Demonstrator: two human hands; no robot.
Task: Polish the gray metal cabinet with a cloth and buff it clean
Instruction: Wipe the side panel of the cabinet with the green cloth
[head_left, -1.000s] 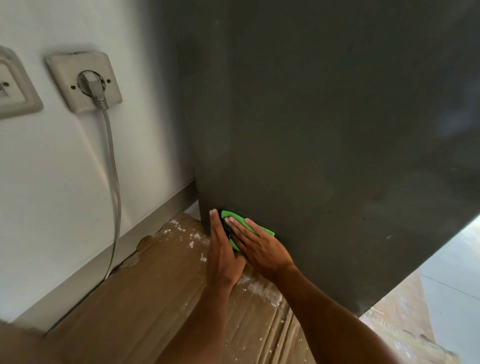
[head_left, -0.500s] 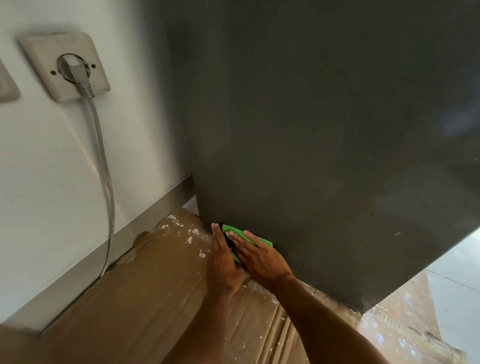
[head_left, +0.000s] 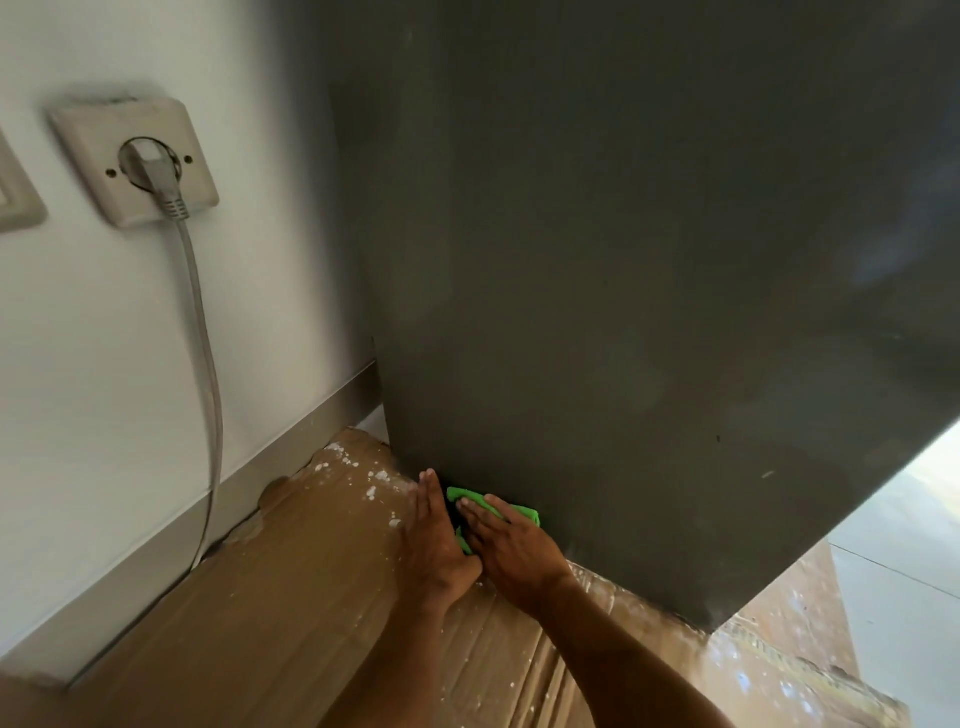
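Presses with the right hand (head_left: 511, 551), opened flat with straight fingers, onto a green cloth (head_left: 522, 512), pinning it to the very bottom of the gray metal cabinet (head_left: 623, 260) near its back corner. Holds the left hand (head_left: 434, 540) just beside on edge, likewise released with fingers straight and together, touching the cloth's left side and meeting the right hand at the thumbs. Rests both over brown cardboard (head_left: 260, 597) spread on the floor, flecked with white near the cabinet's foot. Shows, farther left, a white wall (head_left: 104, 338) with a gray baseboard (head_left: 291, 447) along its foot, and higher up a beige socket (head_left: 197, 150) with a gray plug (head_left: 156, 176) in it, trailing a gray cable (head_left: 208, 364) down to the cardboard's edge. Shows pale floor (head_left: 893, 545) beyond the cabinet on the right
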